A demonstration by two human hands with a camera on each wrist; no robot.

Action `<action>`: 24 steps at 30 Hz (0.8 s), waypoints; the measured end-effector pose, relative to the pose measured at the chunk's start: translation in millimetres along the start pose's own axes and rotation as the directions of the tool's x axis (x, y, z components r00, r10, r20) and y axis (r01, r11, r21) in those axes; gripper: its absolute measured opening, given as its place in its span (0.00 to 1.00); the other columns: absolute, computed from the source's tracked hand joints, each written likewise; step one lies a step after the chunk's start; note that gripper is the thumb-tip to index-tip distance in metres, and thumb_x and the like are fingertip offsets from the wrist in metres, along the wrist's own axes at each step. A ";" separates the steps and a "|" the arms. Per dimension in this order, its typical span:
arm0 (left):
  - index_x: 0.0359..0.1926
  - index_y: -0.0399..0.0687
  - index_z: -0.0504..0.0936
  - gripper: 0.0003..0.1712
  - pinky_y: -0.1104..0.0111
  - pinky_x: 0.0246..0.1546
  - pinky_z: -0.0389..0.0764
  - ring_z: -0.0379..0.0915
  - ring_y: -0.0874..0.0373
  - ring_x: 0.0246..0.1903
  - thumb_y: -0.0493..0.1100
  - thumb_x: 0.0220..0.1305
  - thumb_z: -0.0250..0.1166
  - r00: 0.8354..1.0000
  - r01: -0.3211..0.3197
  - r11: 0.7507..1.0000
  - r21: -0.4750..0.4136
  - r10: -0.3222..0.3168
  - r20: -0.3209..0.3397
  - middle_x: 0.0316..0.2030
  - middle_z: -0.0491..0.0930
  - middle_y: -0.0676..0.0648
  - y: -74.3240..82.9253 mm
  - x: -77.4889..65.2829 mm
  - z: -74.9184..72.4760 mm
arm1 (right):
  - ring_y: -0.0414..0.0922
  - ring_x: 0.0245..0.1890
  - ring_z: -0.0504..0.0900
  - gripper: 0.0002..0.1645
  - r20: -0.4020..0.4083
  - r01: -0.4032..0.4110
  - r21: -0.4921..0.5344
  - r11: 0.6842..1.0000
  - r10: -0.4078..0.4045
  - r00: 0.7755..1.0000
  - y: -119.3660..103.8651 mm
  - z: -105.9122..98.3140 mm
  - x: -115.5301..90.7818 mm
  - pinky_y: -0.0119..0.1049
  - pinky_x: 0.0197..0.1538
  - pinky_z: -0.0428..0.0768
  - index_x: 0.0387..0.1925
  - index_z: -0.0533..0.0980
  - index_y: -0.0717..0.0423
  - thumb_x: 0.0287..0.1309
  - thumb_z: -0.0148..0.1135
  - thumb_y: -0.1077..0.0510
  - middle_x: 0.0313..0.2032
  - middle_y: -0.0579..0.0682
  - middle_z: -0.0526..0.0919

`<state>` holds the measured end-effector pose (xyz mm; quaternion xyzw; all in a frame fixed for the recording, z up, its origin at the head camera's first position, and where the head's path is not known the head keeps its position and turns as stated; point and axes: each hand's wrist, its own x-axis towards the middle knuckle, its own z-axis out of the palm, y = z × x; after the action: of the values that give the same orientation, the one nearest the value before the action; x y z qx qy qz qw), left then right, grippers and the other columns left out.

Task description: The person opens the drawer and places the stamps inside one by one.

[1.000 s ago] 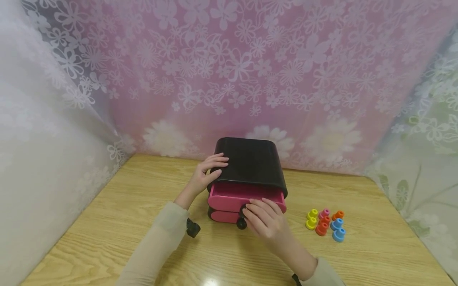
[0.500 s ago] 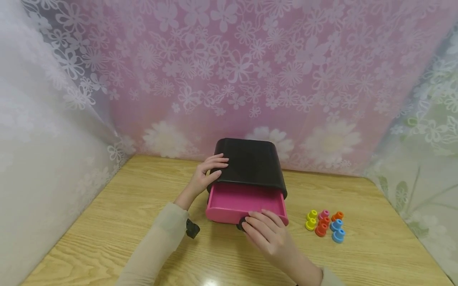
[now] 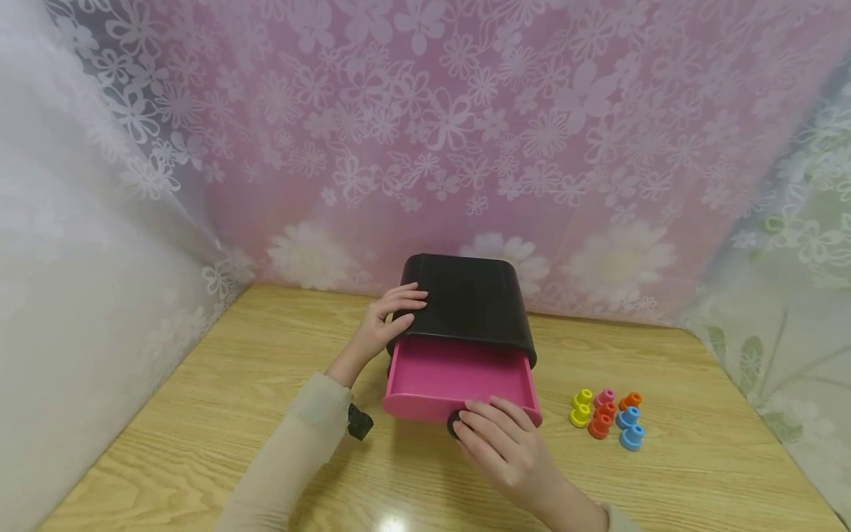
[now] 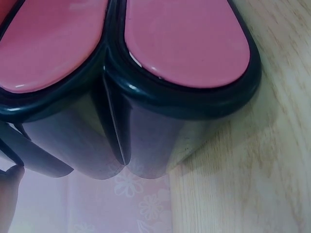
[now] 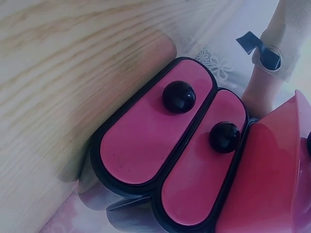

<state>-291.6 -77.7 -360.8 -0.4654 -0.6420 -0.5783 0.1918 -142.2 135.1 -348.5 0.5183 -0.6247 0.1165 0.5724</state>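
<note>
Cabinet (image 3: pixel 468 299), black with rounded corners, stands toward the far side of the wooden table (image 3: pixel 233 384), near the pink floral curtain (image 3: pixel 465 148). Its pink top drawer (image 3: pixel 419 406) juts out toward the near side. The left hand (image 3: pixel 382 321) lies on the cabinet's left edge, fingers loosely spread over the top, gripping nothing. The right hand (image 3: pixel 512 451) grasps the black knob (image 3: pixel 455 425) on the drawer's front and covers much of that front's right part; its thumb is hidden. Below the jutting drawer, which screens them from the head view, two lower drawers (image 5: pixel 138 141) are pushed in, each with a round black knob of its own. To the right, apart from the cabinet, small stepped pegs (image 3: pixel 600 426) stand clustered: two yellow, one pink, two red, one orange, two blue. A black piece (image 3: pixel 360 423) sticks out by the left sleeve (image 3: pixel 292 443), near the drawer's left corner. Pale flowered sheets (image 3: pixel 100 295) hang at left and right.
</note>
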 end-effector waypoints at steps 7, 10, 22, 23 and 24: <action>0.41 0.19 0.73 0.12 0.53 0.60 0.51 0.52 0.31 0.56 0.26 0.55 0.53 1.000 0.013 1.000 0.000 -0.013 0.005 0.46 0.68 0.24 23.4 4.1 2.6 | 0.48 0.30 0.80 0.12 -0.008 0.018 0.005 1.000 -0.018 1.000 0.0 -0.8 -0.8 0.42 0.36 0.75 0.27 0.79 0.62 0.58 0.52 0.61 0.28 0.53 0.82; 0.41 0.19 0.73 0.12 0.53 0.60 0.51 0.52 0.31 0.56 0.26 0.56 0.53 1.000 0.027 1.000 -0.003 -0.027 0.009 0.46 0.68 0.24 24.5 4.4 2.9 | 0.48 0.30 0.80 0.11 -0.012 0.028 0.003 1.000 -0.028 1.000 0.5 -0.7 -1.7 0.42 0.36 0.75 0.27 0.79 0.62 0.57 0.52 0.61 0.28 0.53 0.82; 0.41 0.20 0.73 0.12 0.53 0.60 0.51 0.52 0.32 0.56 0.25 0.55 0.52 1.000 0.021 1.000 -0.014 -0.021 0.004 0.46 0.68 0.24 22.5 4.7 2.4 | 0.47 0.32 0.80 0.13 0.030 0.074 0.013 0.997 -0.075 0.997 -0.7 -0.4 -14.3 0.41 0.37 0.75 0.29 0.79 0.61 0.60 0.48 0.64 0.31 0.53 0.82; 0.41 0.20 0.73 0.13 0.53 0.60 0.51 0.51 0.32 0.56 0.25 0.55 0.52 1.000 0.021 1.000 -0.014 -0.021 0.004 0.46 0.68 0.24 22.5 4.9 2.3 | 0.47 0.32 0.80 0.13 0.030 0.075 0.014 0.997 -0.076 0.997 -0.6 -0.1 -14.6 0.41 0.37 0.75 0.29 0.79 0.61 0.60 0.48 0.64 0.31 0.54 0.82; 0.41 0.20 0.73 0.13 0.53 0.60 0.51 0.51 0.32 0.56 0.25 0.55 0.52 1.000 0.023 1.000 -0.012 -0.023 0.003 0.46 0.68 0.24 22.3 5.0 2.2 | 0.47 0.32 0.80 0.13 0.030 0.075 0.017 0.997 -0.076 0.997 -0.5 0.1 -14.8 0.41 0.37 0.75 0.29 0.79 0.61 0.60 0.48 0.64 0.31 0.54 0.82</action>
<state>-275.2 -76.1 -344.9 -0.4598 -0.6441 -0.5838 0.1814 -144.8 142.4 -361.1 0.5477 -0.6125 0.0916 0.5626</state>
